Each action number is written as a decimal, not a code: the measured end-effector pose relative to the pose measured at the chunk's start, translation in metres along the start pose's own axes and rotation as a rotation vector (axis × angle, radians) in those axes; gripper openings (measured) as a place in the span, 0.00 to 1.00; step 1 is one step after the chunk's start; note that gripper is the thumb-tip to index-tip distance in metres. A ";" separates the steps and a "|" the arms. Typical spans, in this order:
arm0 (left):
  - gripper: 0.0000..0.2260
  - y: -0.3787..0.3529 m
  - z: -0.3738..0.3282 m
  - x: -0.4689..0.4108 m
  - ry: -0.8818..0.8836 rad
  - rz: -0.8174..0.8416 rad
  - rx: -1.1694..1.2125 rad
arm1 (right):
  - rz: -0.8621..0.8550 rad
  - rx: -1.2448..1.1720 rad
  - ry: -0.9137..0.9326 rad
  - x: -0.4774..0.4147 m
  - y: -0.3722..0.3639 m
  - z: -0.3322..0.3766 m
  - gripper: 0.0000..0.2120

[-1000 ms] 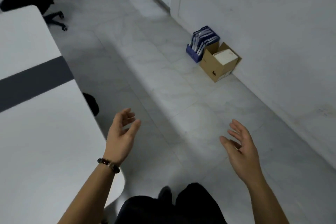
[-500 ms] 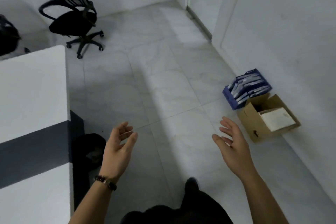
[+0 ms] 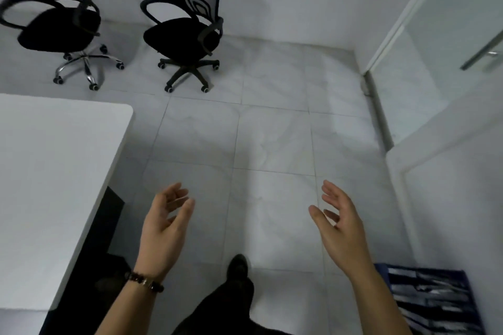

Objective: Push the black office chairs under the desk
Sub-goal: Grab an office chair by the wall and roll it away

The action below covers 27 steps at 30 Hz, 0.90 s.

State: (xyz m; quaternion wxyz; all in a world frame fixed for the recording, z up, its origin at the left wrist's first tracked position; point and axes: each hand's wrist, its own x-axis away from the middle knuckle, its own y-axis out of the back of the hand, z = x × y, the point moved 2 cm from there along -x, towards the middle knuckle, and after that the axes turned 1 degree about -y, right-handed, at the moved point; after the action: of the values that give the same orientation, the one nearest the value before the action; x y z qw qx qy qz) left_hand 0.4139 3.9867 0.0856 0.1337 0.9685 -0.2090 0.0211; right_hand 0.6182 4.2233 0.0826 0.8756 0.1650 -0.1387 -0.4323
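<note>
Two black chairs [image 3: 181, 32] stand upright, seats facing the desk [image 3: 54, 171].

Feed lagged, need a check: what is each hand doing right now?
Left hand: open, holding nothing, in the air.
Right hand: open, holding nothing, in the air.

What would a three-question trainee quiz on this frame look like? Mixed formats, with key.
1. True or false: the left hand grips a chair.
2. How many black office chairs stand out from the desk? A) one B) two C) three
3. Fill in: the chair with the chrome base is on the ___ of the chair with the black base in the picture.

Key: 1 false, both it and the right hand are open and empty; 2 B; 3 left.
</note>
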 end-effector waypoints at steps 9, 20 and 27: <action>0.17 -0.103 -0.115 -0.282 -0.103 0.047 -0.060 | -0.047 -0.063 0.048 -0.275 0.002 0.067 0.25; 0.15 -0.253 -0.177 -0.603 -0.085 0.005 -0.151 | 0.088 -0.087 0.073 -0.682 -0.048 0.107 0.25; 0.15 -0.273 -0.210 -0.777 -0.013 -0.193 -0.076 | 0.269 -0.009 0.148 -0.899 -0.104 0.179 0.25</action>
State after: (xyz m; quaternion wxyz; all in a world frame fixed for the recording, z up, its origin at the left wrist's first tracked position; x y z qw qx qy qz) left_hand -0.1791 4.5918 0.1443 0.1706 0.9784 -0.1162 -0.0061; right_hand -0.0535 4.8551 0.1125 0.9342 0.1725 -0.0930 -0.2982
